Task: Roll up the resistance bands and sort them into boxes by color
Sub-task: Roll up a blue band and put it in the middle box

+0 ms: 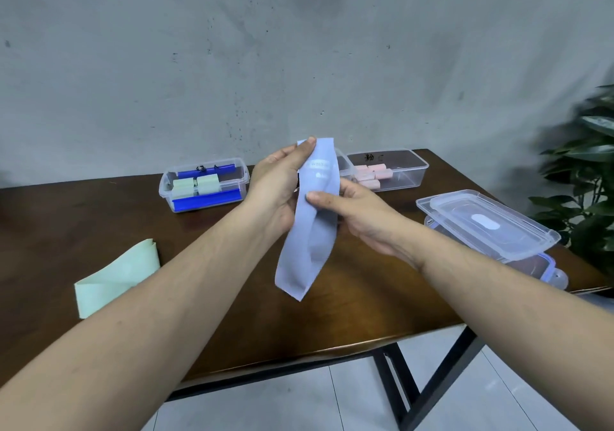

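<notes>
Three clear plastic boxes are sitting on the dark wooden table [99,211] as I am watching through the head camera. The left box [204,184] is holding four rolled pale green bands [196,185] between two blue strips, with dark handwriting on its far wall. The far right box [392,169] is holding rolled pink bands [373,173]; I am counting about five, though the hands are covering part of it. The third box [531,264], at the right edge, is sitting under a loose clear lid [485,223] lying askew on it, and I cannot tell what is inside.

I am seeing one light blue band [307,228] hanging above the table's middle, its long axis near vertical, the top end up by the fingertips and the lower end pointing down and slightly left. The left hand [279,184] is pinching the band's top edge, thumb in front. The right hand [362,211] is gripping the band partway down, thumb pressing across its face, fingers behind.

One unrolled pale green band [116,277] is lying flat on the table at the left, partly under the left forearm. A leafy plant [591,165] is standing at the far right.
</notes>
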A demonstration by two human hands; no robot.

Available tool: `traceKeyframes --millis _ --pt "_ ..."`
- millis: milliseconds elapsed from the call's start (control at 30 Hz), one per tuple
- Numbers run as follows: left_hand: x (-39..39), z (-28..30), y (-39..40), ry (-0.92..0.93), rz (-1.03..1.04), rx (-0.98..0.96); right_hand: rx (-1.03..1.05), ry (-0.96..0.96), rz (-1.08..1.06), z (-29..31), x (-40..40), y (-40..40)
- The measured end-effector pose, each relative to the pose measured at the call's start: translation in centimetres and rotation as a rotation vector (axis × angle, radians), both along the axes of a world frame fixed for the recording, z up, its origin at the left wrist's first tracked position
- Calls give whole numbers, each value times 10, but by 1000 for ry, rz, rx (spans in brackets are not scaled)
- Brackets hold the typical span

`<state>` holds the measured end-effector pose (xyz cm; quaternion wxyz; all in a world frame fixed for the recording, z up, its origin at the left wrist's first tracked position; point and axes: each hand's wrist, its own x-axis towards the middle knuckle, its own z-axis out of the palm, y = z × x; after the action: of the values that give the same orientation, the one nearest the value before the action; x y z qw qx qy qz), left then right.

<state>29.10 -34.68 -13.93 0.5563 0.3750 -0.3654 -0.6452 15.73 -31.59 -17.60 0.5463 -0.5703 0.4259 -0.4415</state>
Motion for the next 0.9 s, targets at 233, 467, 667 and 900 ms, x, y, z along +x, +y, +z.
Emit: traceKeyframes --millis 233,467,667,900 --pt "6 -15 -19 -75 -170 164 122 -80 -59 -6 -4 -9" --pt "2 -29 -37 -39 -194 242 250 -92 -120 -12 -5 -21" --pt "1 -56 -73 5 -57 424 428 7 -49 -46 -23 -38" --pt "-15 -86 -117 -57 -29 485 323 438 -208 -83 -46 -56"
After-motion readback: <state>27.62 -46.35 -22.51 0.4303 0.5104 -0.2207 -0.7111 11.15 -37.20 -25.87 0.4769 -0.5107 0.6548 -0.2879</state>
